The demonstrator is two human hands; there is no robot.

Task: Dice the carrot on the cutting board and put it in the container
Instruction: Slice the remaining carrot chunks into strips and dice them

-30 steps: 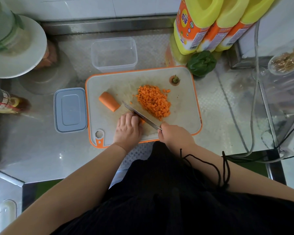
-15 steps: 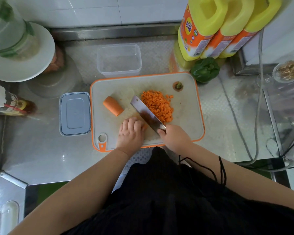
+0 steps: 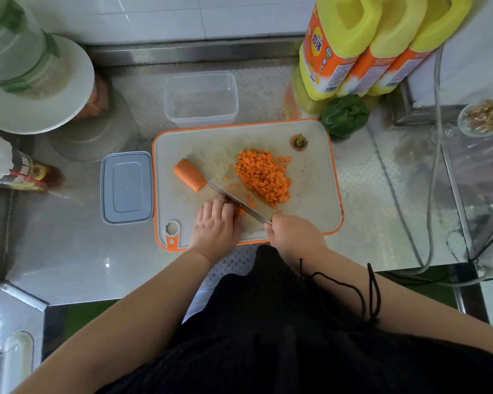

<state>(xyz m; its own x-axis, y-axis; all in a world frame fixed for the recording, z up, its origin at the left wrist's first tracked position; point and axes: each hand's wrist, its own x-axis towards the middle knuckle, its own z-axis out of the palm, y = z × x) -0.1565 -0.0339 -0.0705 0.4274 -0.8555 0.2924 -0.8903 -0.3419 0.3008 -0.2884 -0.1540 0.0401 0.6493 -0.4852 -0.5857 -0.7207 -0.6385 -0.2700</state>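
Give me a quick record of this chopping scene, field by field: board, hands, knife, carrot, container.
board: white cutting board with orange rim, on steel counter
left hand: curled over carrot strips beside the blade
right hand: grips the steel knife
knife: edge down on the board
diced carrot pile: right of the blade
uncut carrot chunk: left part of the board
carrot top: far right corner
clear plastic container: behind the board, no carrot inside
grey lid: left of the board

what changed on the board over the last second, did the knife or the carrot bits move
The knife in the right hand tipped flat-side up half a second ago and is now back on edge, blade down beside the left hand, which holds the carrot strips as before. A few more loose bits lie beside the diced pile. The carrot chunk, carrot top, container and lid stayed put.
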